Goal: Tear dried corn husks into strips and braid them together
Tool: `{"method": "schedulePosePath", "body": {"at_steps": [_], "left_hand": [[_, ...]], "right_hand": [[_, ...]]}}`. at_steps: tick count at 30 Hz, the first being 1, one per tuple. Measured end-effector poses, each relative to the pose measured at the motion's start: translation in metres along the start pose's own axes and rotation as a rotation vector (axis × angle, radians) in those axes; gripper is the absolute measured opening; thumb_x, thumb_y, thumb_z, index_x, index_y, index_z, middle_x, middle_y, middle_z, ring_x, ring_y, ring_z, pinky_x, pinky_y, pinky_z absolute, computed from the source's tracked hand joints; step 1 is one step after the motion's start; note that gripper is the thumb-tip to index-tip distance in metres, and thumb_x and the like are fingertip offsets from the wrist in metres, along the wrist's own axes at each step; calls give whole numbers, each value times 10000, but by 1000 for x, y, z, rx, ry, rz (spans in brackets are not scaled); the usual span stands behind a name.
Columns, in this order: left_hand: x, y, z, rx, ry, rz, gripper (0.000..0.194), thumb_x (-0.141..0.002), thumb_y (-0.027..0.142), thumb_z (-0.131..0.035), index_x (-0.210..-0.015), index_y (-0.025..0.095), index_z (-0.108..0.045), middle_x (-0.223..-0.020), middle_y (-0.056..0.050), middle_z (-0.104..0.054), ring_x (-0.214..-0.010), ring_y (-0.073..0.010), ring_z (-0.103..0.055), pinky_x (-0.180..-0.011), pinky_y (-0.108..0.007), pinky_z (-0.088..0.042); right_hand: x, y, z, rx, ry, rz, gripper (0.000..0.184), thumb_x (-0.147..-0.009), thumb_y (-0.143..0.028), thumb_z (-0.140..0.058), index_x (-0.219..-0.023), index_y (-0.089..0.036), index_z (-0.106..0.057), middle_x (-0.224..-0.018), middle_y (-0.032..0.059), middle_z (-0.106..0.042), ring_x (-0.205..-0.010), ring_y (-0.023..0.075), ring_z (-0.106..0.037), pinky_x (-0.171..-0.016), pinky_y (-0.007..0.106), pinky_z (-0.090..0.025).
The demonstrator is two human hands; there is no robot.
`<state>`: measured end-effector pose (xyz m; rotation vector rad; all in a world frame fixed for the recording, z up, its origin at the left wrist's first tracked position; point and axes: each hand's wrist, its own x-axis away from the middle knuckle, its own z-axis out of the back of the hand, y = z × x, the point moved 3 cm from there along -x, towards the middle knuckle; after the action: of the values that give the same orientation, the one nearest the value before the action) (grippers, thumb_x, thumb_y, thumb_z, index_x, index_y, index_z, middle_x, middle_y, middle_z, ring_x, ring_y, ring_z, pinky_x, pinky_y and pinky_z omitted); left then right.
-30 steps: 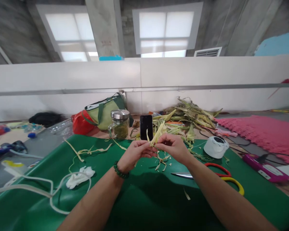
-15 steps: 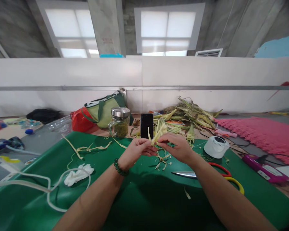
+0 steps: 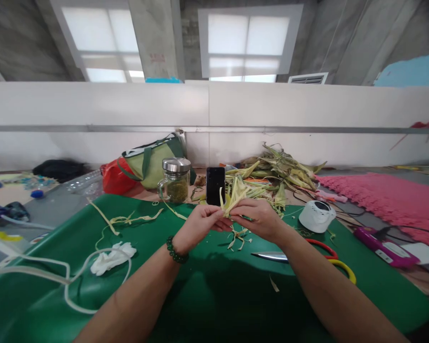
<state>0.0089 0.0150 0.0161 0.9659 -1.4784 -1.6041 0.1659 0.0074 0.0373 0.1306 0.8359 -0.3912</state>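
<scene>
Pale yellow corn husk strips stick up in a small bundle between my hands, above the green mat. My left hand, below a green bead bracelet, pinches the bundle's lower end between thumb and fingers. On the other side, my right hand is closed on the same strips, its fingertips close to the left ones. Just behind the bundle stands a black phone. Scissors with red and yellow handles lie partly under my right forearm. Husk scraps are scattered below my hands.
A glass jar mug stands before a green bag. Dried husks are heaped behind. A white spool sits right; white cable and crumpled tissue lie left. Beyond the mat is a purple power strip.
My right hand has closed in on the husk strips, its fingers now flatter against them and nearer my left hand. The whole view has shifted slightly.
</scene>
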Motion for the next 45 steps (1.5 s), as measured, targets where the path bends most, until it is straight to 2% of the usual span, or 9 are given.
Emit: {"method": "schedulePosePath", "body": {"at_steps": [6,12,17,21,26,31,36,42,45], "left_hand": [[0,0,-3,-70,15,-14,289,-728,423,-616,-703,142,-677,-675,-45,-719,-638,-162,-678,-586,-226,-501],[0,2,-2,-127,-11,-34,248,-732,377,-618,-642,150,-659,-610,-21,-700,-606,-165,-668,-577,-237,-512],[2,6,-1,-110,-38,-61,238,-707,403,-656,-687,169,-696,-636,-22,-711,-643,-177,-673,-626,-250,-525],[4,6,-2,-46,-54,-50,358,-701,502,-646,-746,155,-720,-722,-57,-726,-721,-204,-681,-678,-270,-527],[5,5,-2,122,-71,-38,471,-698,590,-611,-759,137,-724,-707,-77,-720,-697,-206,-681,-723,-303,-528],[2,4,1,-10,-61,-20,373,-659,499,-695,-752,140,-731,-693,-69,-728,-697,-191,-684,-690,-274,-530],[-1,0,3,-57,-6,-67,280,-614,399,-750,-685,131,-713,-639,-60,-716,-605,-175,-668,-611,-262,-532],[-3,-2,3,-12,66,-50,235,-619,340,-753,-708,128,-705,-658,-52,-708,-606,-153,-660,-610,-240,-523],[-3,-3,3,39,63,-16,261,-600,347,-769,-725,126,-709,-680,-56,-712,-626,-153,-660,-627,-245,-523]], "right_hand": [[0,-4,-1,57,-79,18,187,-901,-195,-488,-825,-164,-656,-841,66,-679,-766,143,-620,-667,247,-512],[-3,-13,-1,135,-143,27,248,-921,-179,-414,-802,-143,-628,-755,71,-641,-728,161,-583,-644,268,-496],[0,-5,-3,83,-91,-64,246,-930,-241,-426,-797,-161,-617,-739,62,-630,-701,152,-586,-627,254,-486],[3,8,-6,8,-44,-159,222,-893,-320,-515,-765,-178,-629,-718,46,-662,-691,157,-615,-628,260,-482],[0,10,-4,-159,-19,-263,193,-881,-299,-539,-770,-185,-648,-723,16,-668,-670,120,-623,-615,214,-467],[-1,9,-5,-198,-24,-265,204,-879,-287,-535,-748,-182,-649,-700,17,-659,-651,117,-611,-605,213,-460],[3,12,-14,-217,-25,-260,186,-879,-277,-521,-773,-180,-640,-722,28,-655,-674,129,-600,-633,235,-473],[3,17,-16,-460,-73,-512,156,-834,-293,-555,-816,-160,-635,-725,27,-646,-619,117,-583,-548,212,-468],[4,18,-16,-493,-25,-585,178,-832,-317,-553,-804,-160,-633,-680,15,-634,-586,111,-578,-531,209,-463]]}}
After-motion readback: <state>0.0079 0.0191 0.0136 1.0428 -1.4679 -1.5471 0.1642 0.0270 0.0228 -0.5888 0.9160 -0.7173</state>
